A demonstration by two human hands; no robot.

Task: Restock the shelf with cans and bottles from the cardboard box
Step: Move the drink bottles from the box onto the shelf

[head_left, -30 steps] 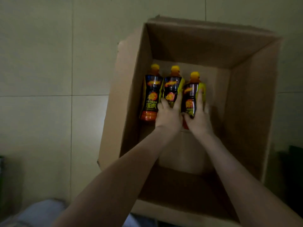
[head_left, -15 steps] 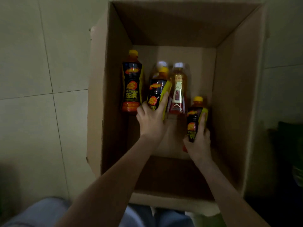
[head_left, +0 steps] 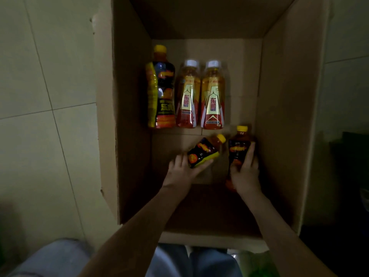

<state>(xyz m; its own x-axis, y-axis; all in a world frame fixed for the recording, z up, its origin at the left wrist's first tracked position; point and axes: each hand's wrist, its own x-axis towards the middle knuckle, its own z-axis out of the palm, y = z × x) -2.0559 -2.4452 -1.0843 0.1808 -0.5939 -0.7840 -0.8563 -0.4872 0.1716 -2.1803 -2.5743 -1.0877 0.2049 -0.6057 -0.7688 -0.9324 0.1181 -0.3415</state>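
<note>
While both our arms reach into the open cardboard box at frame centre, we hold two items. Left hand: closed around a yellow-capped dark-label bottle, tilted toward the upper right. Right hand: wrapped around a matching bottle, cap pointing up-frame (right of the first, near the box wall). On the box floor, upper centre: one more dark-label bottle and two white-capped gold-label bottles, side by side. Tiled floor at left.

Bare forearms, light-blue jeans
</note>
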